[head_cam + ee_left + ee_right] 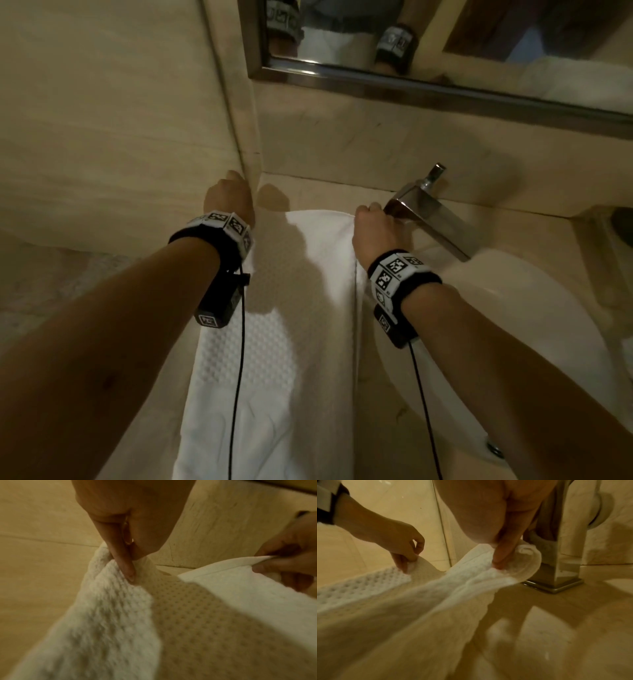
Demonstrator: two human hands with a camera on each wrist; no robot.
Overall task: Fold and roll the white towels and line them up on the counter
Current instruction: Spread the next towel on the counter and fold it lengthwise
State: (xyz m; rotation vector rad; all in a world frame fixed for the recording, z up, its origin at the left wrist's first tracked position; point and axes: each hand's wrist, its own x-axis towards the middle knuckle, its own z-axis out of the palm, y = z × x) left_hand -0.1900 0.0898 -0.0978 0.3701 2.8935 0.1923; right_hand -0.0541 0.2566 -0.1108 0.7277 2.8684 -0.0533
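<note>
Step in hand: spreading one white towel [301, 308] lengthwise for the fold; rolling not begun, by the look of it.
Left hand [228, 200]: at the far-left corner of the tabletop [442, 404], hard against the side wall [102, 120]; thumb and fingers [127, 569] pinch the towel's far-left corner.
Towel, position: a long strip running from the near edge of the tabletop to the far edge, between side wall and basin [513, 342]; the far end is lifted by both hands.
Towel, material: soft cloth in a raised waffle weave, with a flat smooth hem band [223, 568] at the far end; limp, sagging between the two grips.
Right hand [375, 228]: pinches the far-right corner, bunched under the fingers [503, 555], just beside the tap [435, 212].
Tap: squared polished metal, on a square base plate.
Basin: pale, rounded, smooth.
Mirror [445, 41]: dark metal frame, on the back wall.
Next move, as judged: keep both corners level and taut, lay or fold the end edge to edge, and smooth the weave flat before rolling.
</note>
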